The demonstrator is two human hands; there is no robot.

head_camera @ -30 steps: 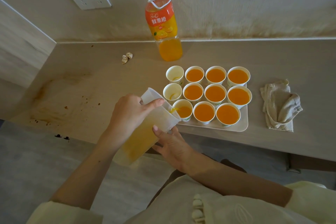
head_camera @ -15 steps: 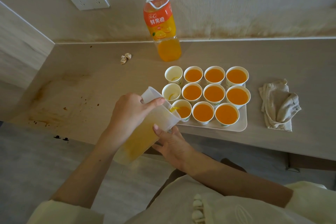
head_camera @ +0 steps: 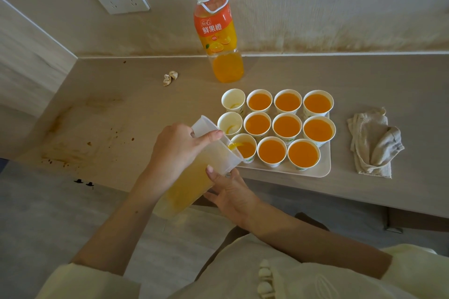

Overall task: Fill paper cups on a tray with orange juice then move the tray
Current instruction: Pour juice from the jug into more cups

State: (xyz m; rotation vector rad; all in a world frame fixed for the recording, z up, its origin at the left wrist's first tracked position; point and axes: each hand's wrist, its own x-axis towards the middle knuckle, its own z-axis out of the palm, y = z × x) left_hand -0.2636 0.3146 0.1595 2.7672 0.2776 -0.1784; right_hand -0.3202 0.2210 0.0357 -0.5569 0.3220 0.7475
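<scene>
Orange juice was poured into a paper cup from a jug gripped by left hand and right hand, fingers curled around it.

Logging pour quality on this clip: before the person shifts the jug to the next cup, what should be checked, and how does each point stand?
1. Front-left cup filled: not ok, juice is streaming in and its level looks below the full cup beside it.
2. Other cups filled: not ok, middle-left cup and back-left cup hold only a trace.
3. Juice in the jug: ok, plenty shows through its wall.
4. Grip on the jug: ok, left hand wraps it, right hand steadies it from below.
5. Tray free of spills: cannot tell under the jug; its bare front rim looks clean.
</scene>
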